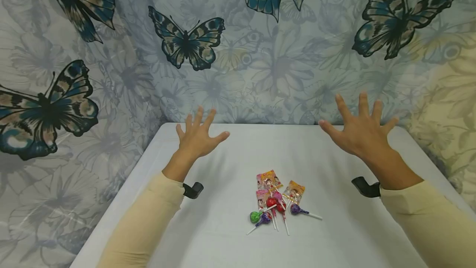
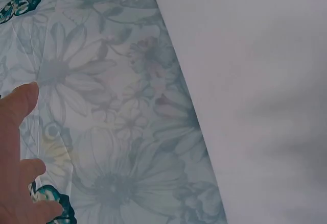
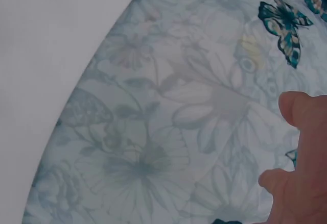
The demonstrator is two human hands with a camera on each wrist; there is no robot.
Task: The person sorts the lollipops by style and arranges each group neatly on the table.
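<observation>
Both hands are held up over the white table with fingers spread and nothing in them. In the head view the left hand (image 1: pixel 197 137) is left of a small pile of lollipops, and the right hand (image 1: pixel 362 133) is to its right, farther off. The pile has a green lollipop (image 1: pixel 255 217), a red lollipop (image 1: pixel 271 202), purple lollipops (image 1: pixel 295 209) and a pink one, with white sticks. Several orange and pink printed packets (image 1: pixel 294 192) lie among them. Each wrist view shows only part of its hand, near the patterned cloth, apart from the sweets.
The white table (image 1: pixel 223 235) ends at a back edge against a cloth (image 1: pixel 275 65) printed with butterflies and flowers, which also hangs at both sides. A dark wrist mount (image 1: pixel 193 190) sits at the left cuff, and another dark mount (image 1: pixel 365 187) at the right.
</observation>
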